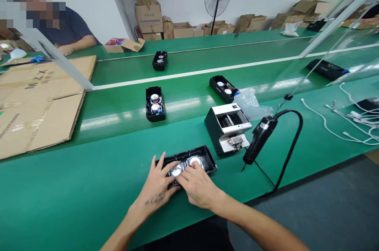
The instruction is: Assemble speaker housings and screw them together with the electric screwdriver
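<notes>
On the near bench lies a black speaker housing point(209, 160), open side up, with two round silver-backed speaker drivers point(194, 161) in it. My left hand point(158, 182) spans the housing's left end, some fingers over its far edge and one across the left driver, holding it against the bench. Over the middle of the housing, the fingers of my right hand point(198, 186) are bent together in a pinch between the two drivers. Whatever is in that pinch is hidden by the fingers; thin wires show nearby.
A black electric screwdriver point(260, 138) hangs at the right, beside a screw feeder point(229, 128). Several similar housings point(155, 104) lie on the green conveyor. Flattened cardboard point(44, 101) covers the left, white cables point(355, 124) the right. A co-worker point(71, 26) sits across.
</notes>
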A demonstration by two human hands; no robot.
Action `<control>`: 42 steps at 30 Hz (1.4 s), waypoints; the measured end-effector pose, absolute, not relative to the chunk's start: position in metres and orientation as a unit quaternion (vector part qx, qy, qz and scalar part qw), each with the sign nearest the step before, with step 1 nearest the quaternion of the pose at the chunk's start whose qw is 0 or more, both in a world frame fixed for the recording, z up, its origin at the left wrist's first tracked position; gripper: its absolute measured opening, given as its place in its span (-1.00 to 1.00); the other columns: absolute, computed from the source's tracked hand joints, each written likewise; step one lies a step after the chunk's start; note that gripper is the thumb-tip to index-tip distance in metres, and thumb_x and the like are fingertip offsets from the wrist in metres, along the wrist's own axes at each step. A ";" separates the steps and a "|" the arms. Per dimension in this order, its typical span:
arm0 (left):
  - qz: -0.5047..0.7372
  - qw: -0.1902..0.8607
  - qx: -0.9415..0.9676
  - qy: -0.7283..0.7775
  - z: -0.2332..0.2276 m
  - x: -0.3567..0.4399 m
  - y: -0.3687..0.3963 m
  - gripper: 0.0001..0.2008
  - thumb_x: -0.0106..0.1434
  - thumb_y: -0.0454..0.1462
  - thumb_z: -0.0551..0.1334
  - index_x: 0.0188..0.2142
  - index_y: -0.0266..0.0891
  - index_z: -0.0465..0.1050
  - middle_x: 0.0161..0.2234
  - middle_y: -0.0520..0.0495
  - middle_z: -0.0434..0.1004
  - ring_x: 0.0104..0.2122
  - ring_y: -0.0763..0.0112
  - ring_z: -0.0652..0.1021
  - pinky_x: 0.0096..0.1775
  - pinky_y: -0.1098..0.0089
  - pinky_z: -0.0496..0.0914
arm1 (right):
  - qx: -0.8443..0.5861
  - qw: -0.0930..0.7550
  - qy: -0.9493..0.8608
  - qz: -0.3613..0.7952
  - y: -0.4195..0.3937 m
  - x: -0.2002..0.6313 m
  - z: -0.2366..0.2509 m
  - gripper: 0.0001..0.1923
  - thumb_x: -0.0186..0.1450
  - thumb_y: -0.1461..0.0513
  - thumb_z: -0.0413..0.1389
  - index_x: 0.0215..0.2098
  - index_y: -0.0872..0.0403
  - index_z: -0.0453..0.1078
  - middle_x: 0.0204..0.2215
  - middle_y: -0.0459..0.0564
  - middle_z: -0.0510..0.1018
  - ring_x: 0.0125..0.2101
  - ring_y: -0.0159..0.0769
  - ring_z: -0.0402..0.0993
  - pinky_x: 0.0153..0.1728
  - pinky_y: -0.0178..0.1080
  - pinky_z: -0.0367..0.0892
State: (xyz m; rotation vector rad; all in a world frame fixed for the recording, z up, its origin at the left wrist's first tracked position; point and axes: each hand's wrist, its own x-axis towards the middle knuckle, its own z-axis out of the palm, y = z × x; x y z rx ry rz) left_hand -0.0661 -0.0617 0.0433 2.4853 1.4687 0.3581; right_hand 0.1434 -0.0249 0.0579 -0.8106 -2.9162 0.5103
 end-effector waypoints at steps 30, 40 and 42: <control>0.093 0.531 0.686 0.489 0.089 -0.084 0.034 -0.57 -0.06 -0.12 0.51 -0.68 -0.27 0.31 -0.14 0.07 0.56 -0.34 0.43 0.43 -0.34 0.38 0.18 | -0.308 -0.073 -0.905 0.284 0.063 0.112 0.100 -0.55 0.14 0.12 0.31 0.02 -0.06 0.59 -0.26 0.01 0.71 -0.17 0.03 0.64 -0.33 -0.23 0.27; 0.100 0.537 0.691 0.474 0.084 -0.088 0.032 -0.74 -0.02 -0.13 0.49 -0.58 -0.24 0.55 -0.03 0.06 0.55 -0.21 0.35 0.50 -0.23 0.37 0.25 | -0.245 -0.020 -0.941 0.231 0.058 0.115 0.095 -0.61 0.20 0.17 0.28 -0.01 0.07 0.59 -0.34 0.05 0.68 -0.30 -0.07 0.62 -0.16 -0.14 0.27; 0.103 0.533 0.694 0.474 0.082 -0.089 0.031 -0.75 -0.02 -0.14 0.48 -0.59 -0.24 0.53 -0.01 0.06 0.55 -0.17 0.32 0.50 -0.20 0.37 0.26 | -0.246 -0.030 -0.942 0.225 0.057 0.116 0.096 -0.58 0.21 0.14 0.28 0.02 0.09 0.58 -0.34 0.07 0.69 -0.29 -0.05 0.62 -0.14 -0.13 0.28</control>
